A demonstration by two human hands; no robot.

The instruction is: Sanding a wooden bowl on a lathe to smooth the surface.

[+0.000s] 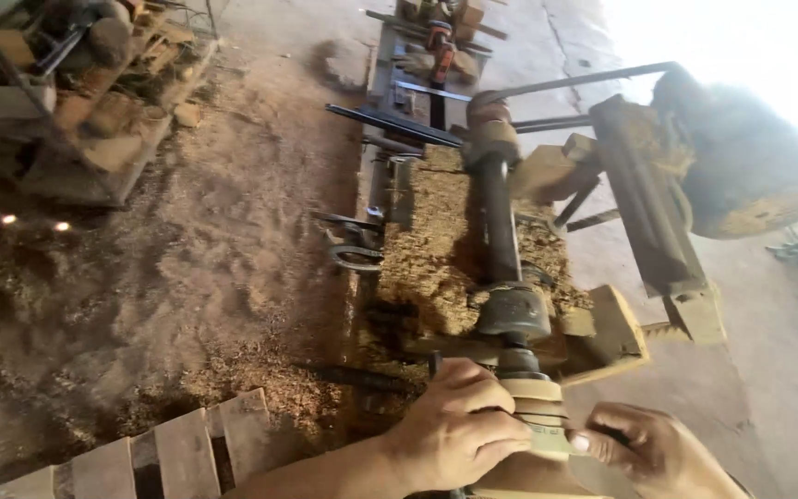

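Note:
A wood lathe [502,231] runs away from me, its dark shaft ending in a metal chuck [513,314]. A pale turned wooden piece [538,411] sits in the chuck at the near end. My left hand [459,430] wraps around the left side of that piece. My right hand [653,448] presses a thumb and fingertips against its right side, and a thin light strip seems pinched between thumb and wood. I cannot make out a separate tool in either hand.
Wood shavings [427,249] cover the lathe bed and the floor to the left. A motor with a round housing [741,166] stands at the right. Wooden slats [168,453] lie near left; a cluttered shelf of wood blocks [85,83] stands far left.

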